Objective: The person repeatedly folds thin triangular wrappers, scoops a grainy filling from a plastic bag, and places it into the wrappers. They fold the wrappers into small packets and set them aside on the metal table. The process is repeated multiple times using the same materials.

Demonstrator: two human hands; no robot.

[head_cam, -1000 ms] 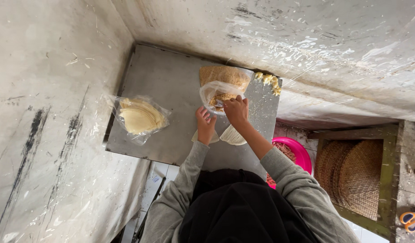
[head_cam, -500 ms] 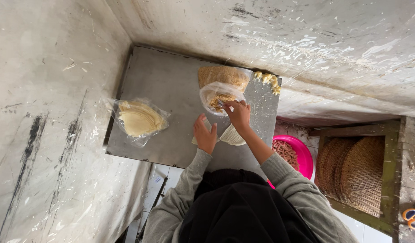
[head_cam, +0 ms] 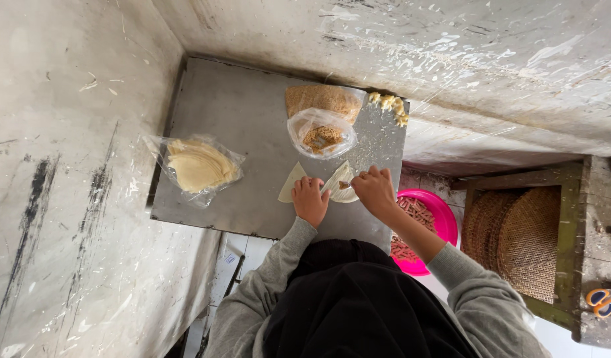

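My left hand rests flat on a pale round wrapper sheet lying on the grey metal table. My right hand hovers over the wrapper's right part with fingers pinched around a small bit of brownish filling. Just behind the hands sits an open clear bag of filling, and behind it a heap of crumbs. A plastic bag with a stack of pale wrappers lies at the table's left.
A pink bowl with several rolled pieces sits low to the right of the table. Woven baskets fill a wooden crate further right. Yellowish pieces lie at the table's back right corner. Paint-stained walls close in left and behind.
My right hand has drawn back from the open bag of filling to the wrapper. My left hand has come down with it onto the wrapper's near edge.
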